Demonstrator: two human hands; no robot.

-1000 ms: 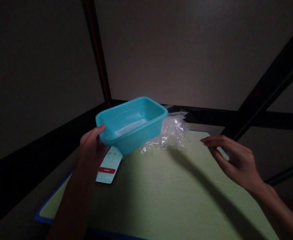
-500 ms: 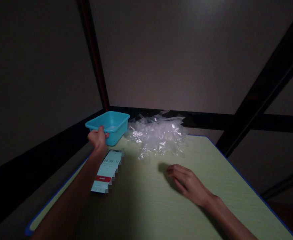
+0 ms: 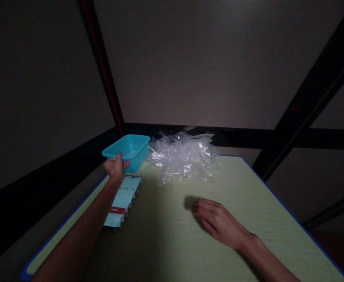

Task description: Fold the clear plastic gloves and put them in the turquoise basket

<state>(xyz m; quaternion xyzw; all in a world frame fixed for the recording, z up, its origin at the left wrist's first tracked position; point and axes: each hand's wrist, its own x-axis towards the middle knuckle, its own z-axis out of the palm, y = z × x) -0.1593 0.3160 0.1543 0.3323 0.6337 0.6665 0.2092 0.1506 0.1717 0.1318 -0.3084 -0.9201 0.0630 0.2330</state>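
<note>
My left hand [image 3: 114, 166] is closed on the near rim of a turquoise plastic basin [image 3: 138, 156], thumb over the edge. The basin stands at the far left corner of the table, and the inside that shows looks bare except for a faint pale patch. Just right of it lies a heap of crumpled clear plastic bags [image 3: 186, 154]. My right hand [image 3: 217, 219] is low over the table, nearer to me than the heap. Its fingers are curled together and nothing shows in them; the palm side is hidden.
A phone [image 3: 124, 196] with a running timer lies beside my left forearm, partly covered by it. The pale green table [image 3: 166, 243] has a blue edge. Behind it rises a grey wall [image 3: 189, 70] with dark beams.
The basin has shifted slightly towards me and to the right, still in my left hand. My right hand stays nearly in place with its fingers curled. The view has turned a little.
</note>
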